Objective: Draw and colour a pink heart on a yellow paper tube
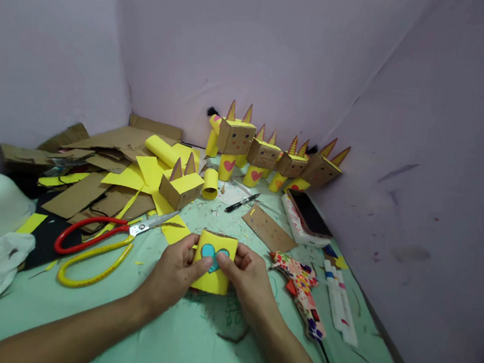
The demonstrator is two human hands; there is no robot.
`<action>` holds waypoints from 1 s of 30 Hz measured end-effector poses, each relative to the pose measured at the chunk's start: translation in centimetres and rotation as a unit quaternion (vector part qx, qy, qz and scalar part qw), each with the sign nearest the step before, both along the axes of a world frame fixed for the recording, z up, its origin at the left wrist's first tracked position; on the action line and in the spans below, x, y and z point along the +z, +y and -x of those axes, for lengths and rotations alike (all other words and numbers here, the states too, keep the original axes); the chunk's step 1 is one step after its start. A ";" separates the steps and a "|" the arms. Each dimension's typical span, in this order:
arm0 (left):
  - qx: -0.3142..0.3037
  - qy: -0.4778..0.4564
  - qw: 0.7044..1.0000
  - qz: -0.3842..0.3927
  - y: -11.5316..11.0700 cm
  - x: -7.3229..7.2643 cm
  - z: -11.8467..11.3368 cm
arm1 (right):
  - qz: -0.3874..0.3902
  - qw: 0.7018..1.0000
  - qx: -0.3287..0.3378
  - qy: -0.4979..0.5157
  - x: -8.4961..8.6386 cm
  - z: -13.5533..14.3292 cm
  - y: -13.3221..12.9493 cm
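Note:
A yellow paper-covered piece with a blue heart on its front is held upright between both hands, low in the middle of the view. My left hand grips its left side, the thumb on the heart's left half. On the right side my right hand holds it the same way, thumb across the heart's right half. The fingers behind the piece are hidden. Beyond it lie a cardboard-and-yellow head with two pointed ears and a small yellow tube.
Red-and-yellow scissors lie left, near cardboard scraps. Several cardboard-headed yellow figures line the back. A patterned glue gun, markers, and a phone on a white box are right. A pen lies mid-table.

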State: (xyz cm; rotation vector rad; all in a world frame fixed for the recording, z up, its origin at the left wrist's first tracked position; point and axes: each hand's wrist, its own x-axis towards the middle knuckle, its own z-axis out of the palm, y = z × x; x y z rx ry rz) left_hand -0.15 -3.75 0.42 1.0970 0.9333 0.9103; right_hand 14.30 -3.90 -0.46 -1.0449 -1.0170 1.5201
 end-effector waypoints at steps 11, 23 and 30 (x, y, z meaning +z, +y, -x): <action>-0.002 0.002 1.000 0.002 0.0 0.3 -0.1 | 0.004 1.000 -0.026 -0.012 0.2 0.1 -0.1; -0.015 0.014 1.000 0.000 0.2 -0.2 0.1 | 0.006 1.000 -0.015 0.010 0.4 0.1 0.0; -0.006 0.006 1.000 0.012 0.2 -0.2 0.0 | 0.003 1.000 -0.009 0.010 0.2 0.0 -0.1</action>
